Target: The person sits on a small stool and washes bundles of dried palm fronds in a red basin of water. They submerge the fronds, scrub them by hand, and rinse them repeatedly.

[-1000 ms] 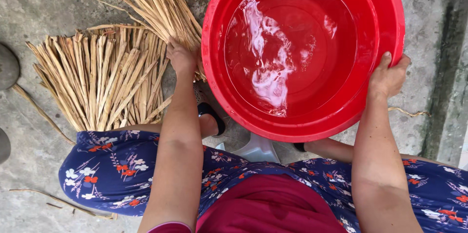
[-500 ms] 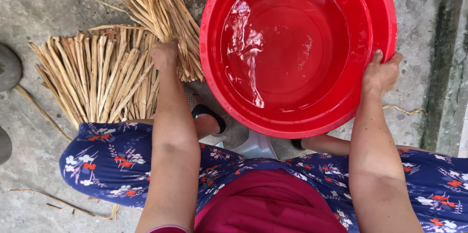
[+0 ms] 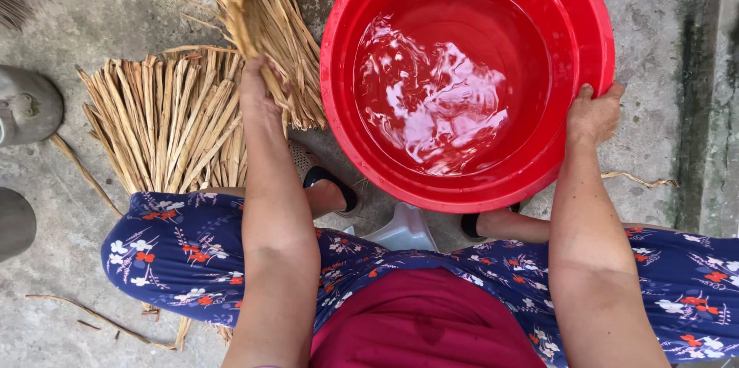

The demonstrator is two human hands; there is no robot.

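Beside the red basin [image 3: 462,75], our left hand [image 3: 258,91] is closed around a bunch of dry straw [image 3: 254,14]. Our right hand [image 3: 593,114] grips the basin's rim with only 1 hand, so the rippling water [image 3: 439,98] could slop out if it tips.

The round plastic basin [image 3: 589,21] is uniform bright red, inside and out; the water [image 3: 439,98] in it takes on the same red, broken by white and pale pink glare patches. The dry straw stalks [image 3: 165,118] are pale tan to golden yellow, with darker brown shadow lines between stalks. The trousers [image 3: 185,249] are deep navy blue, printed with small white and red-orange flowers. The top [image 3: 423,326] is plain dark maroon. The concrete floor [image 3: 100,6] is mottled grey with darker stains. The sandals [image 3: 327,179] are black.
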